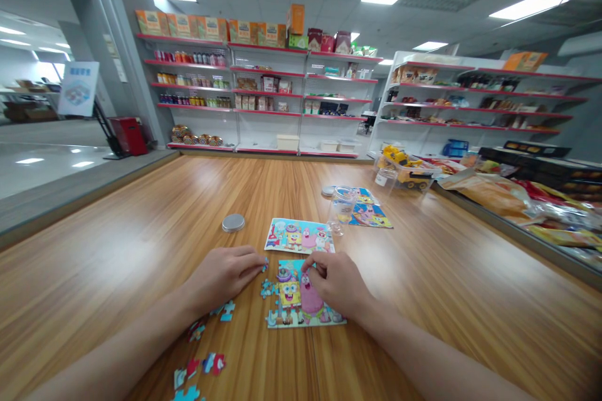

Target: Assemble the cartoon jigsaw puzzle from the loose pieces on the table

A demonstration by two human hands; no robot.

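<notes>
In the head view, a partly joined puzzle [290, 296] lies flat on the wooden table [155, 213], at 6 o'clock from a picture card [294, 238] with similar cartoon figures. The right hand [342, 285] reaches over the puzzle from 3 o'clock, forefinger and thumb bent, fingertips at its surface; whether they pinch a piece, I cannot tell. The left hand [230, 272] is at 10 o'clock from the puzzle, its fingers close together, tips at a small piece [265, 265]; I cannot tell whether they grip it or just touch it. Loose pieces [228, 311] lie scattered around 8 o'clock. A round silver lid [234, 222] lies between 10 and 11 o'clock. Towards 1 o'clock are a clear jar [345, 200] and, farther off, a tub of yellow toy trucks [399, 170]. Stocked shelves [266, 95] stand at 12 o'clock.
</notes>
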